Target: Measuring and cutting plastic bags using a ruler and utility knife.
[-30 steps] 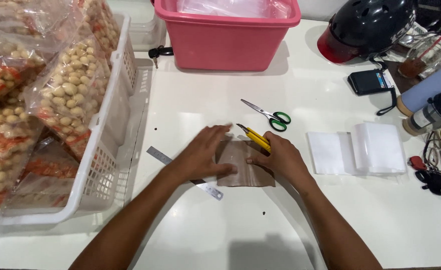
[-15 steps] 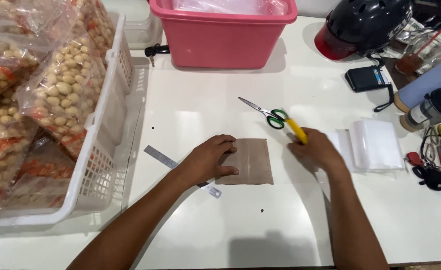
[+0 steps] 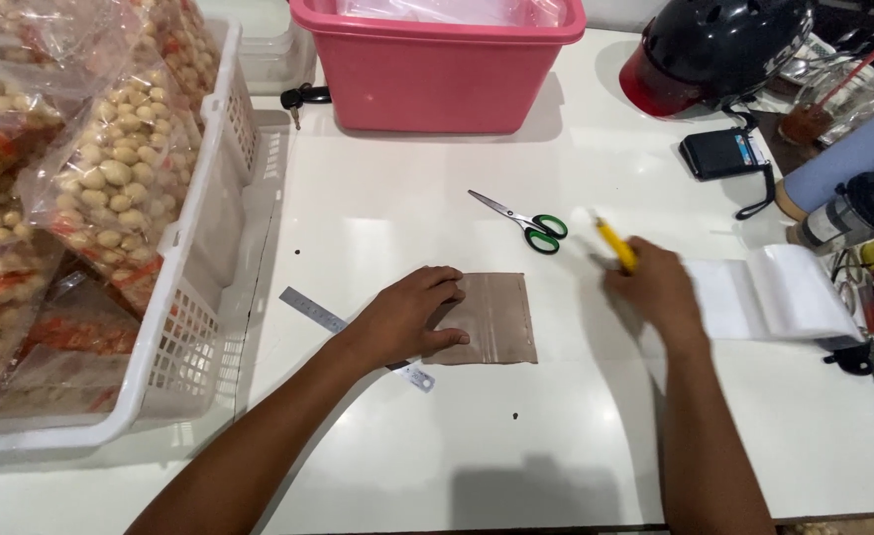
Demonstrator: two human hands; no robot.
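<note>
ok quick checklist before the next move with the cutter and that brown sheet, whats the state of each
1. Brown sheet held flat on the white table: ok, left hand presses on its left edge.
2. Yellow utility knife gripped: ok, right hand is closed around it, off to the right of the sheet.
3. Blade out or retracted: cannot tell, the tip is blurred.
4. Left fingers clear of the knife: ok, the two hands are well apart.
5. Steel ruler ready as a guide: not ok, it lies partly under the left forearm, angled away from the sheet.
6. Scissors out of the way: ok, they lie above the sheet, untouched.
</note>
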